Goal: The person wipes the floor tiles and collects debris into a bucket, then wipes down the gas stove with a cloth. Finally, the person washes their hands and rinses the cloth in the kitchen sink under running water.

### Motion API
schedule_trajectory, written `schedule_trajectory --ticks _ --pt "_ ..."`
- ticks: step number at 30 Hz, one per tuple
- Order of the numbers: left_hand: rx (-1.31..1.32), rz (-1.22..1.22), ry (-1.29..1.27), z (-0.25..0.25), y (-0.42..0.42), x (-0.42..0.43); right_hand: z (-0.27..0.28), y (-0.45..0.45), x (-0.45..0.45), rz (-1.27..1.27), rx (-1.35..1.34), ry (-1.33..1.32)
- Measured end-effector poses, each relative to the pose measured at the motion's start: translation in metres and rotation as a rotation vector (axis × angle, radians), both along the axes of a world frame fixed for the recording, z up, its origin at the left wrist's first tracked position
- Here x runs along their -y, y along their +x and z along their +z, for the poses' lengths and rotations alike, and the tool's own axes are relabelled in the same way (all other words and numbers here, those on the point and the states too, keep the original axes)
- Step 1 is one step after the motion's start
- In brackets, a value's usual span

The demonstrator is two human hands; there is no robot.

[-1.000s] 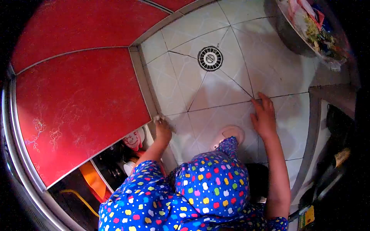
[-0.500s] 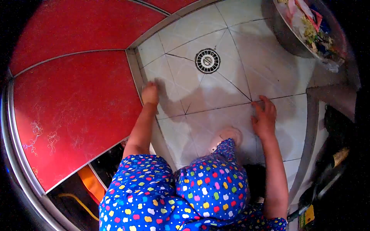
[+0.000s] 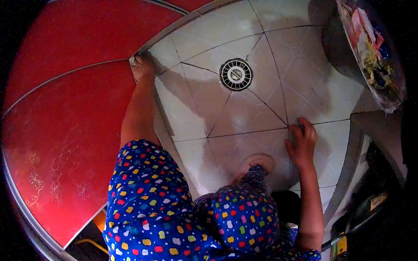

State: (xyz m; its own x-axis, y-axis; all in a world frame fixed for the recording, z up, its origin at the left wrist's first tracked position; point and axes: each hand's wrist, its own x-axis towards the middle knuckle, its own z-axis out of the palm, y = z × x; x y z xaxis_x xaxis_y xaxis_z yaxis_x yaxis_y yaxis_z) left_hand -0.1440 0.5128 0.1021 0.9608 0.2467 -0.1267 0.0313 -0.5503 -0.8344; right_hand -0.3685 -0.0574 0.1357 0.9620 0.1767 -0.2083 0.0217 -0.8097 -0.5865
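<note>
Red cabinet door (image 3: 74,130) borders outstretched left hand (image 3: 143,69); right hand (image 3: 301,145) half-curled.

The cabinet (image 3: 69,130) lies left of the left grip (image 3: 143,68); the drain (image 3: 236,75) — set in the floor (image 3: 305,69) — right of it; the bin (image 3: 342,54) ahead and right of the right grip (image 3: 302,141).

No text, brand or number can be read in this view; the yellow item (image 3: 341,246) at the lower right edge carries dark marks, too small and blurred to resolve as characters; the crumpled pink packaging (image 3: 359,31) in the basin (image 3: 342,56) at upper right shows coloured patches, with any print illegible; the line pattern on the red cabinet front (image 3: 56,187) is floral ornament; the drain cover (image 3: 236,75) shows slots, with no legible marking.
</note>
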Motion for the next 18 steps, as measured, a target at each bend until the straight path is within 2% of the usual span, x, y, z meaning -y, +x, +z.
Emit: schedule_trajectory --ticks 1,3,4,7,10,12,13,14,16,18 --pt "-0.007 0.000 -0.007 0.006 0.004 0.014 0.002 0.001 -0.001 -0.008 -0.010 -0.012" --pt "0.148 0.544 -0.439 0.034 0.018 0.059 0.004 0.004 -0.001 -0.016 -0.019 -0.032" --pt "0.171 0.594 -0.486 0.021 0.021 0.047 0.003 0.005 -0.001 -0.019 -0.015 -0.032" --pt "0.128 0.421 -0.426 -0.048 0.028 -0.036 0.001 0.006 -0.002 -0.023 -0.013 -0.037" --pt "0.173 0.306 -0.404 -0.060 0.019 -0.042 0.004 0.007 -0.002 -0.028 -0.027 -0.025" --pt "0.264 0.288 -0.563 -0.063 0.018 -0.037 0.005 0.008 -0.002 -0.033 -0.032 -0.014" --pt "0.262 0.289 -0.568 -0.080 0.017 -0.053 0.006 0.009 -0.003 -0.039 -0.028 -0.016" --pt "0.262 0.060 -0.521 -0.109 0.017 -0.086 0.006 0.010 -0.003 -0.044 -0.021 -0.016" --pt "0.265 -0.167 -0.470 -0.115 0.021 -0.092 0.006 0.013 -0.006 -0.045 -0.014 -0.036" --pt "0.057 -0.111 -0.408 -0.112 0.024 -0.091 0.007 0.014 -0.009 -0.040 -0.012 -0.050"
